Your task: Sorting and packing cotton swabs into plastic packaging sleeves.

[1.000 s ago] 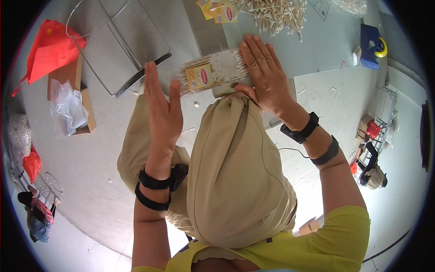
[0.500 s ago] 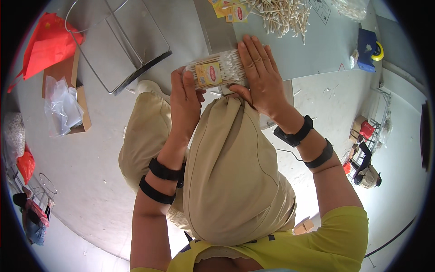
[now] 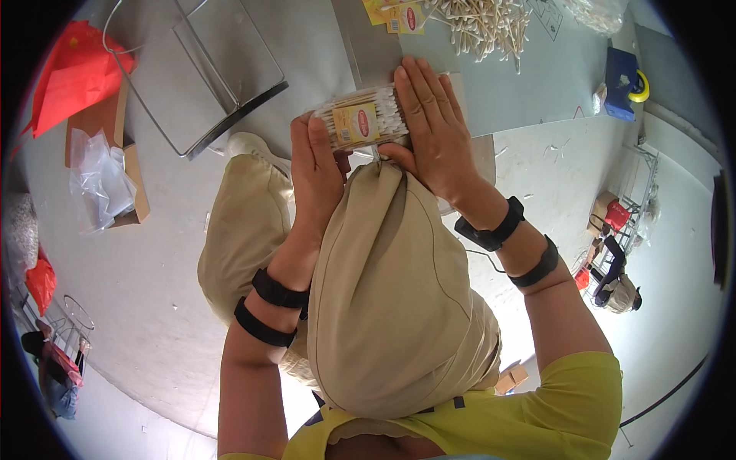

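A clear pack of cotton swabs (image 3: 389, 107) with a yellow card label (image 3: 356, 123) lies level between my two hands, just above my knee. My left hand (image 3: 316, 153) is closed round its left end, thumb on the front. Against the right end presses my right hand (image 3: 437, 126), fingers long and together, thumb bent beneath the pack. Beyond them, on the grey table (image 3: 491, 107), is a heap of loose cotton swabs (image 3: 491, 27), with several yellow cards (image 3: 399, 15) beside it.
At the left stand a wire-frame stool (image 3: 238, 115) and an open carton (image 3: 138, 184) with clear plastic bags, beside a red bag (image 3: 77, 77). A blue tape dispenser (image 3: 619, 84) sits at the table's right end. Another person (image 3: 619, 291) is far right.
My right hand has slid a little left, toward my left hand, and the span of swabs showing between them is shorter. Both hands keep hold of the pack.
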Motion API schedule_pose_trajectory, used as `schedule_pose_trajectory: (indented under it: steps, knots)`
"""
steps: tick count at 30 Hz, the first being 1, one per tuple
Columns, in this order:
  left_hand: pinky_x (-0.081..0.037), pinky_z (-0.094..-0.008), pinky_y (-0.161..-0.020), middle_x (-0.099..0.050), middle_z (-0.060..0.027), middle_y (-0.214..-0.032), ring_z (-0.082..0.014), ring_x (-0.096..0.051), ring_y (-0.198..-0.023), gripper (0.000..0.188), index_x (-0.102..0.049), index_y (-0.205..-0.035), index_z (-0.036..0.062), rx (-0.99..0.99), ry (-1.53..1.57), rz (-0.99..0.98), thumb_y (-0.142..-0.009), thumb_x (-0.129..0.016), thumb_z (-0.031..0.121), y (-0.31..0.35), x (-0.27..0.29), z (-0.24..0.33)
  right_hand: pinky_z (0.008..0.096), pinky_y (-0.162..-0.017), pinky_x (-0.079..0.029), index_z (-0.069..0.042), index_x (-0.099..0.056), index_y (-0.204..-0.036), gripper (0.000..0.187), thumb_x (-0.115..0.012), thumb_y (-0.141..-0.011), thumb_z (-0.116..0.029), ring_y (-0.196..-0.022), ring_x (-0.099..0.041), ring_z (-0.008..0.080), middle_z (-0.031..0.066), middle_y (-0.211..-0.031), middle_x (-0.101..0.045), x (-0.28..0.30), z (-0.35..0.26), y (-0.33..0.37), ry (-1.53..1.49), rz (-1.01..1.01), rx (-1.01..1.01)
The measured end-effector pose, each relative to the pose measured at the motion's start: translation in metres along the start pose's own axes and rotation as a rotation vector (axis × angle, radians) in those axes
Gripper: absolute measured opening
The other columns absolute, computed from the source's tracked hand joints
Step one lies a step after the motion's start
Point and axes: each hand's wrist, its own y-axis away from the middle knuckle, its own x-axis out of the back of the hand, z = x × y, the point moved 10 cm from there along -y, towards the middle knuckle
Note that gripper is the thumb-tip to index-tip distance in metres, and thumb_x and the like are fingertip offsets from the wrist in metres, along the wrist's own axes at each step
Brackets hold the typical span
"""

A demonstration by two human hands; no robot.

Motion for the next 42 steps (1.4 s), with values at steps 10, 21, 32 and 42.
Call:
schedule_pose_trajectory:
  steps: [10, 21, 32, 42]
  knots:
    - [-0.039, -0.0228, -0.051, -0.055, -0.0024, -0.081, -0.0071, -0.045, -0.06, 0.037, -0.049, -0.113, 0.0042, 0.02, 0.001, 0.004, -0.11, -0.034, 0.038, 0.004, 0.001, 0.002, 0.0508, -0.118, -0.028, -0.002, -0.037, -0.151, 0.082, -0.066, -0.089, -0.047, -0.146, -0.032, 0.0347, 0.0177, -0.157, -0.035, 0.006, 0.0, 0.001, -0.106, 0.019, 0.019]
    - [-0.04, -0.0244, -0.054, -0.054, -0.0033, -0.081, -0.0081, -0.044, -0.062, 0.039, -0.048, -0.115, 0.0027, 0.002, -0.059, -0.008, -0.111, -0.032, 0.038, 0.005, 0.002, 0.006, 0.0522, -0.118, -0.027, 0.001, -0.038, -0.15, 0.08, -0.057, -0.094, -0.054, -0.145, -0.033, 0.0386, 0.0202, -0.156, -0.036, 0.015, 0.027, 0.001, -0.109, 0.084, -0.069]
    - [-0.04, -0.0253, -0.054, -0.054, -0.0041, -0.082, -0.0086, -0.044, -0.061, 0.037, -0.047, -0.111, 0.0023, -0.018, -0.033, 0.02, -0.111, -0.032, 0.036, 0.006, 0.001, 0.009, 0.0482, -0.119, -0.029, 0.002, -0.041, -0.148, 0.085, -0.063, -0.088, -0.054, -0.144, -0.036, 0.0341, 0.0178, -0.155, -0.04, 0.013, 0.011, -0.003, -0.071, 0.064, -0.019]
    - [-0.043, -0.0246, -0.053, -0.059, -0.006, -0.085, -0.0097, -0.052, -0.063, 0.038, -0.049, -0.108, 0.0023, -0.024, -0.023, 0.02, -0.11, -0.035, 0.038, 0.006, 0.006, 0.018, 0.0463, -0.118, -0.031, 0.002, -0.042, -0.147, 0.072, -0.055, -0.098, -0.049, -0.142, -0.04, 0.0335, 0.0191, -0.152, -0.042, 0.018, 0.012, -0.008, -0.276, 0.052, 0.036]
